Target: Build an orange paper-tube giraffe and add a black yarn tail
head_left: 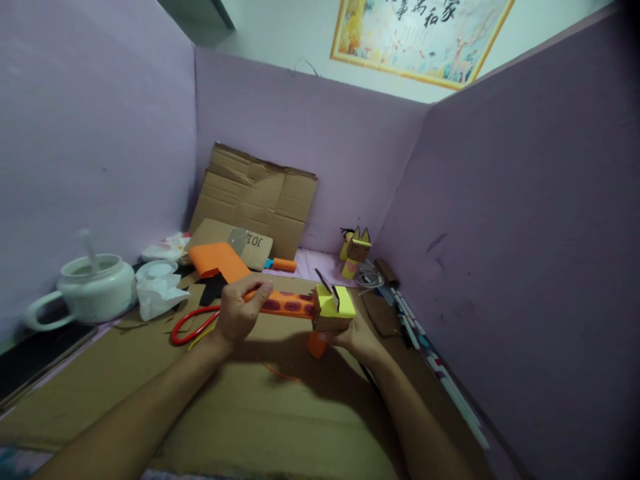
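My left hand (243,310) is closed around an orange paper strip (289,305) with dark purple oval spots. The strip runs right to a small box-shaped animal head (334,305), yellow on top with cardboard sides and dark upright ears. Under and beside this head, my right hand (357,340) grips it from the right; some fingers are hidden. Below the head shows a small orange piece (316,345). Behind my left hand lies a folded orange sheet (217,259); whether it joins the strip I cannot tell. Red-handled scissors (193,328) rest just left of that hand.
A white handled pot (97,293) and crumpled tissue (159,297) stand left. Behind are leaning cardboard (260,197), an orange-and-blue cutter (281,265) and a cardboard animal figure (356,253). Markers (425,347) line the right purple wall (525,233). Cardboard (240,413) covers the table.
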### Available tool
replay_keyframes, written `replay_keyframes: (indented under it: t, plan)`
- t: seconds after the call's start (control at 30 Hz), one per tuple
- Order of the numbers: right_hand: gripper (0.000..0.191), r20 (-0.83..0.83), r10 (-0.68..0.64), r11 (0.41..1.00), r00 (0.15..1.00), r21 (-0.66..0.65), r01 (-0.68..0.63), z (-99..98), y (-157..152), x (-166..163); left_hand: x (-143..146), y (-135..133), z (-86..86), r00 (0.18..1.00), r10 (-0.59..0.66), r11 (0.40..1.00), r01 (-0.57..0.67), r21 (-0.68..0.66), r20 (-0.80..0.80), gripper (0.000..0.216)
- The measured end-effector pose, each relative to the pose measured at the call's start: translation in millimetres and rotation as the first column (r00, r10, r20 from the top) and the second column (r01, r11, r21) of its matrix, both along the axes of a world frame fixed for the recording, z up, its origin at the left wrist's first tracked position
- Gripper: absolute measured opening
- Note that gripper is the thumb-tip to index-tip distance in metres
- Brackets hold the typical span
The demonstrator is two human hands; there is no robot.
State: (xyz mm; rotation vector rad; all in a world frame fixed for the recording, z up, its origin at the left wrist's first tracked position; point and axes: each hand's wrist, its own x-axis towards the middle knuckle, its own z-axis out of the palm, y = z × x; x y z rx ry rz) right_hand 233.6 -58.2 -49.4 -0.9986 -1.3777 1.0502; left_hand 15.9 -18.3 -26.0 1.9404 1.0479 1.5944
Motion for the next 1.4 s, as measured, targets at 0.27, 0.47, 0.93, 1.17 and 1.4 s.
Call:
replay_keyframes:
  t: [0.27,0.47,0.93,1.17,1.4]
  plan:
    - [0.062,-0.006,0.043,0.998,0.999,-0.038,-0.043,3.1,-2,0,1,-1,-0.1,1.000,-0.007,1.000,0.008,0.025,-0.007,0.020]
    - [0.062,-0.014,0.044,0.998,0.999,-0.053,-0.045,1.3,-2,2,1,-2,1.5,1.000,-0.009,1.000,0.009,0.029,-0.011,0.019]
    - [0.051,-0.416,0.206,0.967,0.886,-0.049,-0.248,-2.7,0,-2,-1,-6,42.7,0.975,-0.176,0.972,0.194,-0.134,0.137,0.042]
    - [0.052,-0.834,0.155,0.862,0.530,-0.148,-0.485,-0.4,1,-1,3,3,55.1,0.848,-0.187,0.974,0.227,-0.020,0.497,0.037]
    - [0.061,-0.889,0.072,0.809,0.453,-0.214,-0.547,1.5,0,-11,19,1,20.1,0.955,-0.164,0.957,0.215,-0.196,0.246,0.036]
